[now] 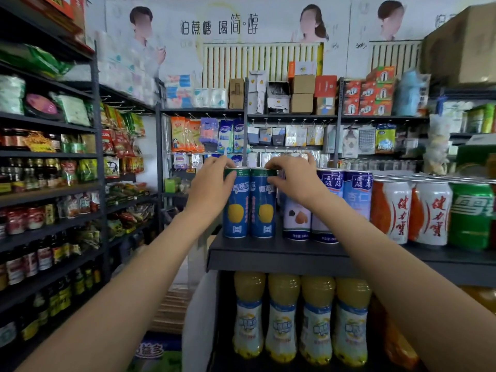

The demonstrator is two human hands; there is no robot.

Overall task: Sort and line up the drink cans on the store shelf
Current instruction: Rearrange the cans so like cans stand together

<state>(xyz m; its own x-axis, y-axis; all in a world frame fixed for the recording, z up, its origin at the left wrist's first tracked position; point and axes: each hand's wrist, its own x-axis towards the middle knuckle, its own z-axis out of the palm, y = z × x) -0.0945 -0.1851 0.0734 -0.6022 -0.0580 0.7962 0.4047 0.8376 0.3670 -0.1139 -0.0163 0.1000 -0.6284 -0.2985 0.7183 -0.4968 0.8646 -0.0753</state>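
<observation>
Because labels are meant to face forward, two blue pear-drink cans at the shelf edge are gripped by their tops, fingers curled: left hand on one, right hand on the other.

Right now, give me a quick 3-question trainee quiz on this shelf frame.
1. True or false: each hand grips the top of a blue can with a yellow fruit.
2. Which cans stand right of the white-and-orange cans? A) green B) black C) pink
3. Fill in: the shelf below holds yellow ____.

Key:
1. True: left hand on the left blue can, right hand on the right blue can.
2. A, the green can.
3. bottles.
</observation>
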